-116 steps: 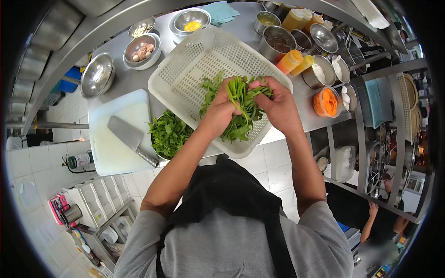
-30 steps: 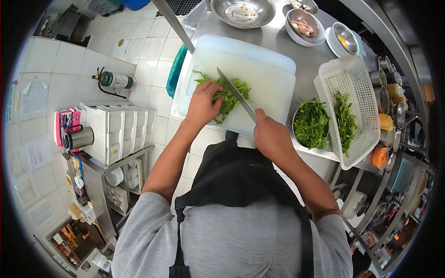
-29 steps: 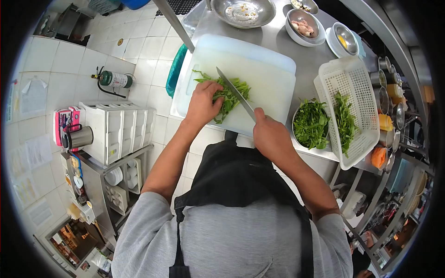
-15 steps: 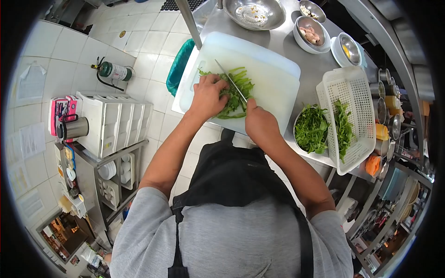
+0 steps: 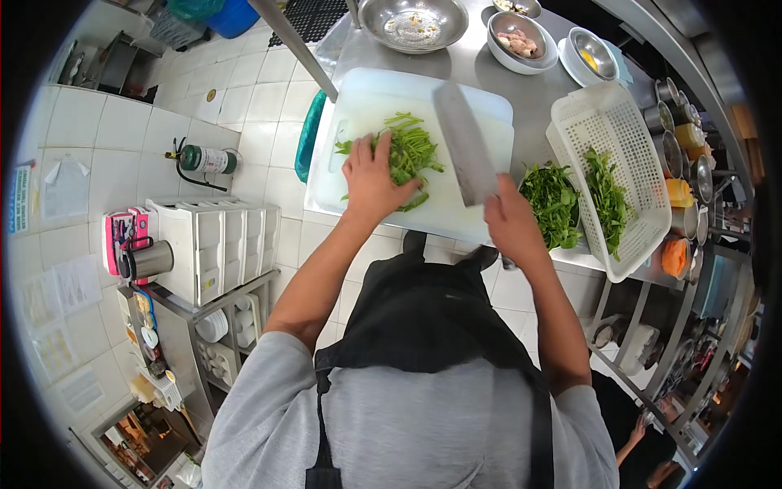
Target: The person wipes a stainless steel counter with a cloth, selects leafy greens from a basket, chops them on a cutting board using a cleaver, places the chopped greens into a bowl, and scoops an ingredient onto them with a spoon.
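Note:
Leafy greens (image 5: 410, 152) lie in a pile on the white cutting board (image 5: 481, 110). My left hand (image 5: 372, 181) rests on the left part of the pile, fingers spread and pressed on the leaves. The handle of a broad-bladed knife (image 5: 463, 138) is in my right hand (image 5: 511, 222), with the blade turned flat side up, to the right of the pile and apart from it. Cut greens fill a bowl (image 5: 551, 204) just right of my right hand. More greens (image 5: 607, 200) lie in the white perforated basket (image 5: 570, 122).
Behind the board stand a large metal bowl (image 5: 414, 23), a bowl of meat (image 5: 521, 42) and a bowl with yolk (image 5: 591, 54). Sauce bottles and pots line the right side. A metal post (image 5: 297, 50) rises at the table's left corner. Another person's arm (image 5: 635, 440) shows at lower right.
The knife has moved right, off the greens, and its blade has turned from edge-on to flat. My left hand's fingers have spread over the pile. Earlier, both hands held greens above the basket.

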Motion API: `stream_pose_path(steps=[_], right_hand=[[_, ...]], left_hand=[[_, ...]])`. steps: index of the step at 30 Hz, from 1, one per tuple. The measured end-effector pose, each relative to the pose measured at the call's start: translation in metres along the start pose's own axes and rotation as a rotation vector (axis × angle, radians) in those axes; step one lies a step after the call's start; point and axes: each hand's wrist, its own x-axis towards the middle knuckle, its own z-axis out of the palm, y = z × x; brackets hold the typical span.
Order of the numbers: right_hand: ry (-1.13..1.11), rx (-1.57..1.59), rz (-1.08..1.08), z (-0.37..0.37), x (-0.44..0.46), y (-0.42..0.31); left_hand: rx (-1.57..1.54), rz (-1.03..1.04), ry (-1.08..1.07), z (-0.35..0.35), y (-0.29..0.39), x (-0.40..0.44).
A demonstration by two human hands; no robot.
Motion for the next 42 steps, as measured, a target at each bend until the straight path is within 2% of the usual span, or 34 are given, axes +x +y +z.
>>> stream_pose_path(steps=[3, 4, 7, 11, 13, 17, 19, 23, 26, 29, 30, 35, 37, 42], right_hand=[[-0.201, 0.527, 0.421, -0.031, -0.038, 0.013], [-0.239, 0.584, 0.45, -0.037, -0.049, 0.018], [-0.354, 0.735, 0.516, -0.048, -0.069, 0.033], [-0.538, 0.82, 0.611, -0.049, -0.078, 0.044], [-0.63, 0.8, 0.663, -0.048, -0.075, 0.045], [-0.687, 0.849, 0.593, -0.025, -0.06, 0.041], [-0.636, 0.883, 0.585, 0.003, -0.043, 0.041], [-0.588, 1.037, 0.621, 0.026, -0.019, 0.021], [-0.518, 0.866, 0.456, -0.004, -0.049, 0.014], [-0.443, 0.784, 0.428, -0.065, -0.098, 0.007], [-0.382, 0.815, 0.482, -0.082, -0.117, 0.006], [-0.069, 0.973, 0.762, -0.133, -0.185, 0.006], [0.045, 1.029, 0.896, -0.135, -0.208, 0.019], [0.061, 1.07, 1.056, -0.146, -0.28, 0.043]], left_hand=[[-0.09, -0.024, -0.089, -0.002, -0.035, 0.008], [-0.121, -0.018, -0.117, -0.006, -0.045, 0.012], [-0.262, 0.006, 0.042, -0.016, -0.049, 0.032], [-0.277, 0.059, -0.125, -0.026, -0.028, 0.083], [-0.183, 0.112, -0.203, -0.015, -0.022, 0.1], [-0.048, 0.157, -0.26, 0.012, -0.004, 0.099], [-0.024, 0.172, -0.26, 0.016, 0.009, 0.078], [-0.256, 0.168, 0.018, 0.048, 0.002, 0.049], [-0.412, 0.102, 0.014, 0.031, 0.046, 0.04], [-0.503, 0.29, 0.067, 0.025, 0.116, 0.033], [-0.551, 0.352, 0.069, 0.028, 0.142, 0.032], [-0.661, 0.568, -0.197, 0.057, 0.242, 0.024], [-0.569, 0.698, -0.306, 0.078, 0.254, 0.021], [-0.182, 1.038, -0.512, 0.108, 0.259, 0.015]])
